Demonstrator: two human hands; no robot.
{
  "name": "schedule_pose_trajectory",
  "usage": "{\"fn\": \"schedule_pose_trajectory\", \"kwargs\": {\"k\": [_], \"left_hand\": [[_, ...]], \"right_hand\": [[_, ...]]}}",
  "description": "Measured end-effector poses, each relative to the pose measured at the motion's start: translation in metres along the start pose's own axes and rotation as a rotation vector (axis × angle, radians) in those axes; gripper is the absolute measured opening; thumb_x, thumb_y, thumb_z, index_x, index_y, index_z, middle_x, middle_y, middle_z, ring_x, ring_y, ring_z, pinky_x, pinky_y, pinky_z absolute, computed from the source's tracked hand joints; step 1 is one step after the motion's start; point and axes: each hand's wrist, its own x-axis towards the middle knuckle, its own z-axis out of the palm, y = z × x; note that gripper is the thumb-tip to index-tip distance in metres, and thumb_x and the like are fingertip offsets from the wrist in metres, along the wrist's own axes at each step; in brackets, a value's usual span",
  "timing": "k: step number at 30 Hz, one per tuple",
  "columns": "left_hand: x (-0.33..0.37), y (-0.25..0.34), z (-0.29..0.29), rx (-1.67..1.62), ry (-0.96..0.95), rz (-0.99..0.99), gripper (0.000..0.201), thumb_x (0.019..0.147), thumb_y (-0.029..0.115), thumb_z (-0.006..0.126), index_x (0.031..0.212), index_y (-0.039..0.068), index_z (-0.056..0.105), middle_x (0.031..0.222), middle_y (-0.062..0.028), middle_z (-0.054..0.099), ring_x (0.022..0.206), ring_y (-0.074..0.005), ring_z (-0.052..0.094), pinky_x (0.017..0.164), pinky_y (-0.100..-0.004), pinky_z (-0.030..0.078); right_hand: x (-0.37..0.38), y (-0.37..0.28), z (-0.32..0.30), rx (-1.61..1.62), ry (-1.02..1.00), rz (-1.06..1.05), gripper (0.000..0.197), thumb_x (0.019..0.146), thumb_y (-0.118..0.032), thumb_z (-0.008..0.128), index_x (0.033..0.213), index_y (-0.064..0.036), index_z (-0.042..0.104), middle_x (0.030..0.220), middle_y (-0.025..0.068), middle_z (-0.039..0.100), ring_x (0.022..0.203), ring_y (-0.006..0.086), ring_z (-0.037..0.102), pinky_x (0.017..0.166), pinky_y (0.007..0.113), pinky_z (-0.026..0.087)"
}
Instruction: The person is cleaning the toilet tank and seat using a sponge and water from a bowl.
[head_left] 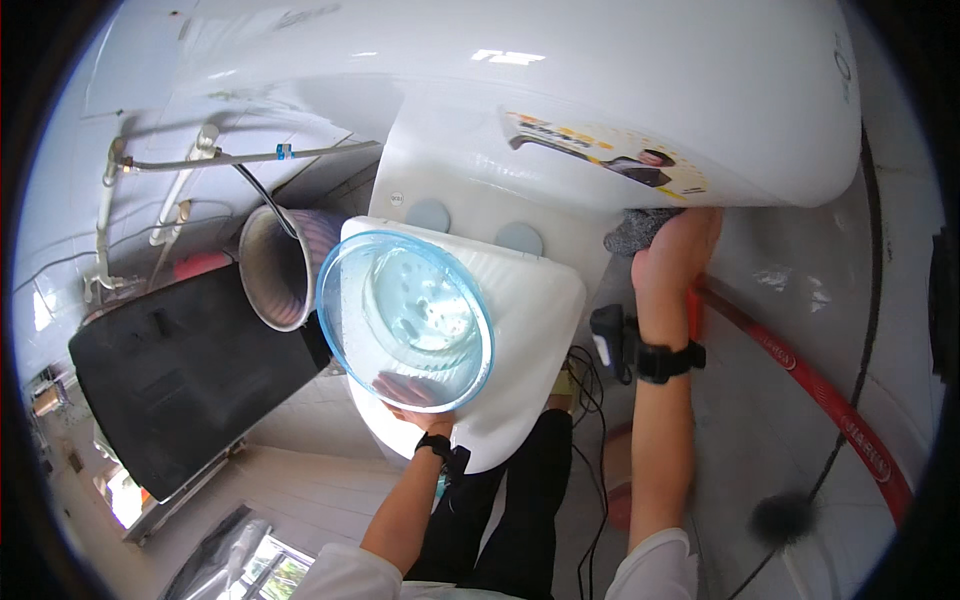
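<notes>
Gray cloth (637,231), bunched, at the lower edge of the large white glossy body (560,85), right side. Right hand (685,245) is on it; fingers hidden by that edge, so can't tell if it's clenched or only pressing.

Clear basin (345,310) with blue rim sits on the white toilet lid (545,300). Left hand (425,414) grasps its near edge, fingers visible through the clear wall. Glare inside, can't tell if there's water.

Labels: white body carries a wide sticker (610,155), yellow and white, dark lettering, picture of a person. Round dark mark (842,65) with small green print at its right end. Small round tag (397,199) behind the lid, print too small. Blue tag (285,152) on the metal pipe, illegible. Red hose (765,340), far right, pale lettering along it.

Left of basin: round bin (275,270), then dark flat panel (190,385). Black band on each wrist.
</notes>
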Motion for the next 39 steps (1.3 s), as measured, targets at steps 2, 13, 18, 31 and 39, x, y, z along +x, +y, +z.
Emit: {"fn": "schedule_pose_trajectory", "kwargs": {"k": [2,13,18,31,39], "left_hand": [[-0.005,0.006,0.006,-0.002,-0.007,0.001,0.069,0.088,0.051,0.022,0.139,0.007,0.008,0.144,-0.0151,0.007,0.132,-0.0319,0.005,0.105,-0.0455,0.005],[-0.012,0.011,0.009,-0.026,-0.042,-0.105,0.067,0.088,0.050,0.026,0.140,0.011,0.012,0.144,-0.0120,0.011,0.133,-0.0285,0.004,0.106,-0.0421,0.006],[-0.008,0.008,0.006,-0.039,0.009,-0.105,0.064,0.087,0.044,0.034,0.137,0.007,0.021,0.144,-0.0129,0.010,0.132,-0.0303,0.009,0.105,-0.0447,0.011],[-0.008,0.009,0.006,-0.061,0.004,-0.149,0.065,0.086,0.046,0.032,0.138,0.009,0.021,0.144,-0.0109,0.011,0.132,-0.0305,0.009,0.105,-0.0465,0.012],[-0.008,0.018,0.000,-0.116,0.016,-0.101,0.065,0.086,0.042,0.035,0.139,0.010,0.018,0.143,-0.0166,0.010,0.132,-0.0320,0.008,0.104,-0.0478,0.009]], "right_hand": [[-0.020,-0.024,0.012,-0.269,0.031,-0.391,0.055,0.094,-0.034,0.031,0.132,0.0052,0.023,0.130,0.0200,0.031,0.119,0.0262,0.031,0.101,0.036,0.020],[0.015,0.074,-0.036,-1.014,0.122,-1.092,0.064,0.093,-0.024,0.030,0.133,0.0090,-0.007,0.131,0.0317,0.012,0.121,0.0342,0.022,0.100,0.045,0.020],[0.022,0.050,-0.041,-1.026,-0.091,-1.246,0.064,0.092,-0.021,0.030,0.133,0.0097,-0.008,0.132,0.0321,0.010,0.121,0.0345,0.024,0.100,0.045,0.020],[0.019,0.046,-0.024,-1.671,-0.598,-1.914,0.031,0.084,-0.017,0.046,0.113,-0.0209,0.058,0.129,-0.0172,0.041,0.129,0.0043,0.021,0.106,0.027,0.009],[0.000,0.033,0.010,-2.162,-0.936,-1.808,0.043,0.081,-0.010,0.044,0.124,-0.0177,0.047,0.134,-0.0178,0.033,0.118,0.0034,0.035,0.092,0.021,0.026]]}}
